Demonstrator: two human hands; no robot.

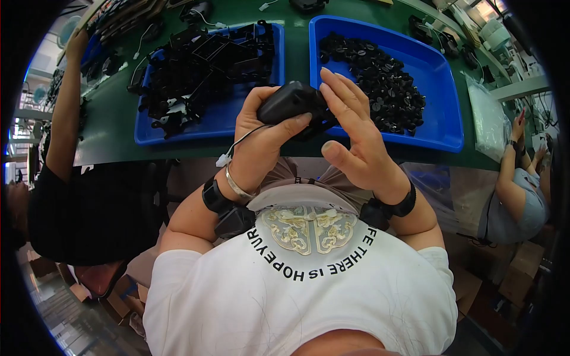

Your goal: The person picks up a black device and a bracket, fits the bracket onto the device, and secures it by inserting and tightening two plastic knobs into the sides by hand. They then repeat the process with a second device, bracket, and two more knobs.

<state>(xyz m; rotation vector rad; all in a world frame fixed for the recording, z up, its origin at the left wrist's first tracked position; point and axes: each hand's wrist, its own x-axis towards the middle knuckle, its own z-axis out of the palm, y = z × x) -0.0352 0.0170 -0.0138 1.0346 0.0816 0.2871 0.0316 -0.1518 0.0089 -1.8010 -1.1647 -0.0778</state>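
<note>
My left hand (259, 132) is closed around a rounded black plastic housing (288, 102), its thumb lying along the near side. A thin cable runs down from the housing over that wrist and ends in a small white connector (223, 160). On the right of the housing, my right hand (360, 127) is open, fingers stretched upward and thumb apart. Its fingertips are beside the housing's right end; I cannot tell whether they touch it. The underside of the housing is mostly hidden by my left hand.
A blue tray (222, 123) at the left holds a heap of black frame-like plastic parts (208, 65). Another blue tray (436, 71) holds small round black parts (386, 89). Clear plastic bags (488, 121) lie at the green table's right. Other people sit at both sides.
</note>
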